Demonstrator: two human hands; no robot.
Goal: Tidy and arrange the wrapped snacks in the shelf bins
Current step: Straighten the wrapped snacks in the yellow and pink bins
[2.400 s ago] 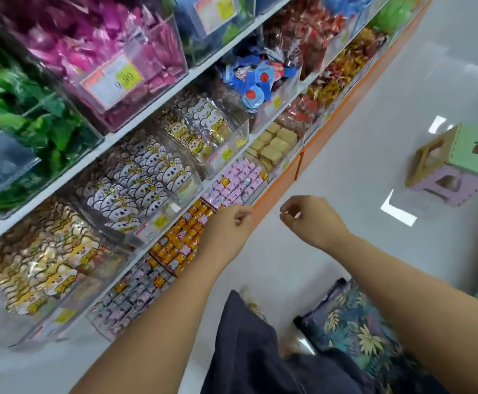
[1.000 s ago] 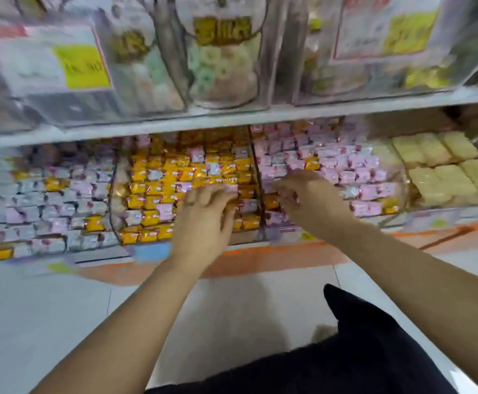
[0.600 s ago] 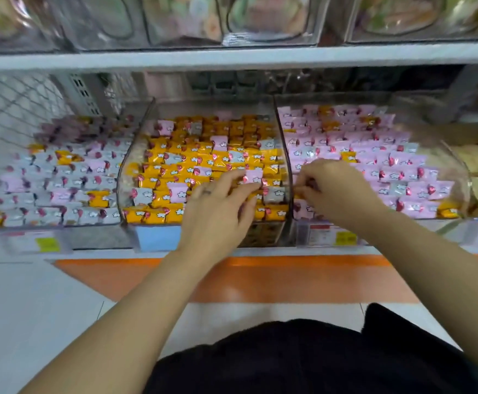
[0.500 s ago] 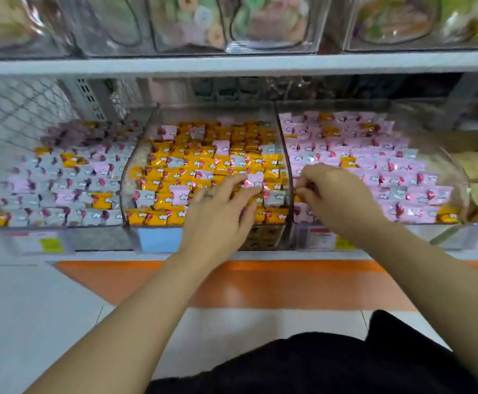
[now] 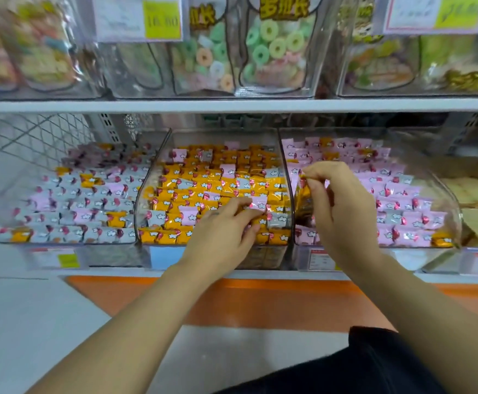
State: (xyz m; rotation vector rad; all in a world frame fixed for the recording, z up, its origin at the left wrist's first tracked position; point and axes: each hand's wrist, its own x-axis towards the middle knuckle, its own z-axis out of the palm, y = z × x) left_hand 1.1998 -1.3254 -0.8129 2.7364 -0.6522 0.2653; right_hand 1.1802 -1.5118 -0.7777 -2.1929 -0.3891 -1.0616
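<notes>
Three clear hard-plastic bins sit side by side on the bottom shelf, fronts curved and glossy. The middle bin [image 5: 149, 189] holds mostly orange snacks [image 5: 203, 183], small pillow-shaped foil packs with crimped ends, with a few pink and grey ones mixed in. The right bin [image 5: 448, 200] has mostly pink snacks [image 5: 397, 200], with some orange strays at the front corner. The left bin [image 5: 110, 253] has a grey, pink and orange mix [image 5: 84, 194], blurred.

A white shelf board [image 5: 232, 105] runs above, carrying clear pouches of ring candies [image 5: 274, 46] and a price label [image 5: 138, 18]. Wire mesh [image 5: 33, 135] stands behind the left bin. Pale square biscuits [image 5: 470, 191] show at far right. An orange base strip [image 5: 260, 300] lies below the shelf, dark clothing [image 5: 360, 371] at the bottom.

The left hand [image 5: 226, 226] lies palm down in the middle bin, fingers fairly straight, flat on the orange packs, tips touching a pink snack [image 5: 257, 202] near the clear divider wall [image 5: 284, 166]. It covers the packs under it. The right hand [image 5: 340, 206] is raised over the right bin's left edge, wrist bent, fingers curled with thumb and forefinger tips together in a pinch; I cannot tell whether a wrapper is between them.
</notes>
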